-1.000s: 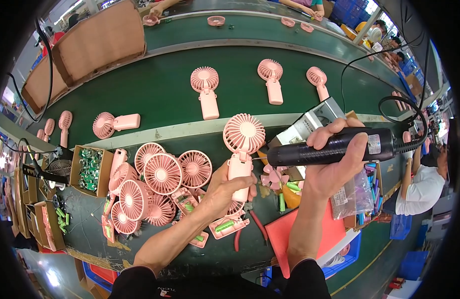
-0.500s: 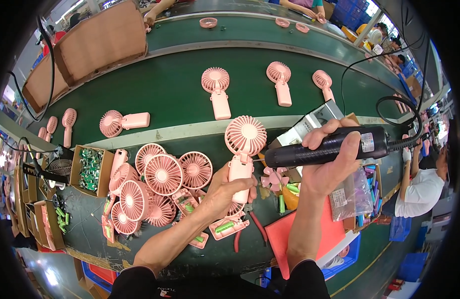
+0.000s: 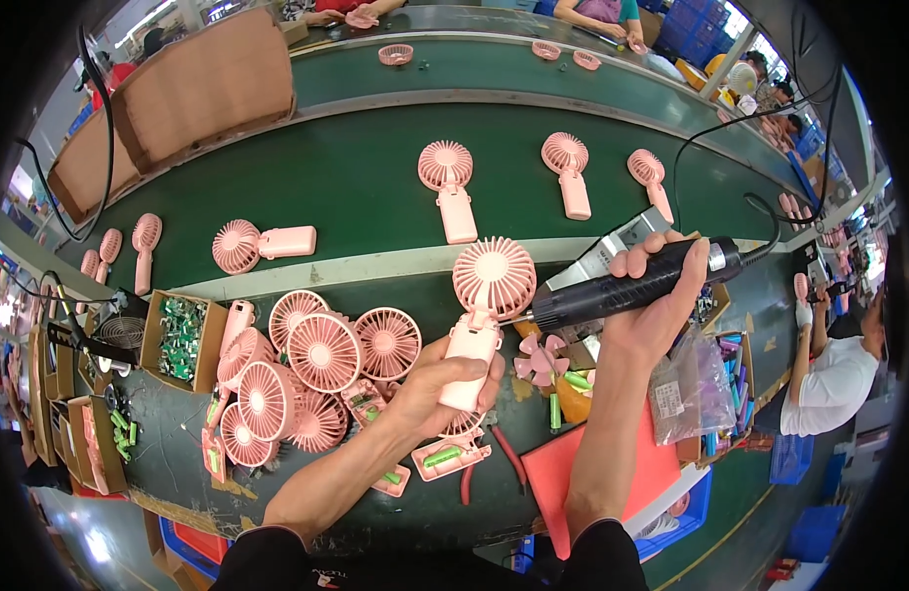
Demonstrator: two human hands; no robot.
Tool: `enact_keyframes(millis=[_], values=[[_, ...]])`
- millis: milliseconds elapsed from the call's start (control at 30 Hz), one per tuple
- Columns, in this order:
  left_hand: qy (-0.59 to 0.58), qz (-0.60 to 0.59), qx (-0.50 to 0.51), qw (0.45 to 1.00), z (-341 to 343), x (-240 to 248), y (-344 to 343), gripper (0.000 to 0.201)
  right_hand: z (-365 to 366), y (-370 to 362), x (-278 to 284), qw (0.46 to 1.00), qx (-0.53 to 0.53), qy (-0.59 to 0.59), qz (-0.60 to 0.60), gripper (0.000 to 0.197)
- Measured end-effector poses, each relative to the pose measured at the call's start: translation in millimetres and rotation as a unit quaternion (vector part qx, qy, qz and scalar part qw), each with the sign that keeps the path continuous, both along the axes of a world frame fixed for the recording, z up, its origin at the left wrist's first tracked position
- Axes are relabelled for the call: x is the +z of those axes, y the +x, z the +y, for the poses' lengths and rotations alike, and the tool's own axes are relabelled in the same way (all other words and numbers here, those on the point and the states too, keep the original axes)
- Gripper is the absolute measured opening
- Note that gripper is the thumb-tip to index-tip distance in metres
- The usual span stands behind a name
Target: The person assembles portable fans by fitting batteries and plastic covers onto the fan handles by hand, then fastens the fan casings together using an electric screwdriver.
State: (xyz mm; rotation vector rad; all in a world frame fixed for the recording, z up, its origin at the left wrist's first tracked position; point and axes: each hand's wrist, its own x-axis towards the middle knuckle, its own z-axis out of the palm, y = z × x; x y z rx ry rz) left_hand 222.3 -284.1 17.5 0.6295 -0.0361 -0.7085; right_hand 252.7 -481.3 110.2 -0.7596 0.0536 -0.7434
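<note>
My left hand point(image 3: 427, 392) is closed around the handle of a pink handheld fan point(image 3: 494, 279), its round cage pointing away from me. In my right hand point(image 3: 653, 320) is a black corded electric screwdriver point(image 3: 594, 299), held sideways. Its bit reaches the fan's neck, just below the cage; whether it sits in a screw is too small to tell. To the left of the fan lies a pile of pink fan heads point(image 3: 324, 351), some with opened handles. An opened pink handle shell point(image 3: 452, 457) with a green battery cell lies below my left hand. A loose pink fan blade point(image 3: 540, 362) lies under the screwdriver.
Pink fans point(image 3: 446, 165) lie spaced along a green conveyor belt point(image 3: 346, 187) beyond the bench. A cardboard box of circuit boards point(image 3: 181, 340) stands left. Red-handled pliers point(image 3: 509, 457), a red sheet point(image 3: 553, 478) and a plastic bag point(image 3: 691, 394) lie right. Co-workers sit across and at right.
The fans on the belt have shifted right. My left hand has tilted the held fan slightly, and the screwdriver now slants more, its cord end higher. A co-worker's hands across hold something pink.
</note>
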Motion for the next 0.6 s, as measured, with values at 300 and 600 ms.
enact_keyframes(millis=[300,600], values=[[-0.064,0.003,-0.023,0.998,-5,-3,3,0.048,-16,8,-6,0.998,0.021,0.05,0.014,0.033],[-0.052,0.0,-0.027,0.998,-4,-8,3,0.044,-10,3,-5,1.0,0.008,0.015,0.0,0.032]])
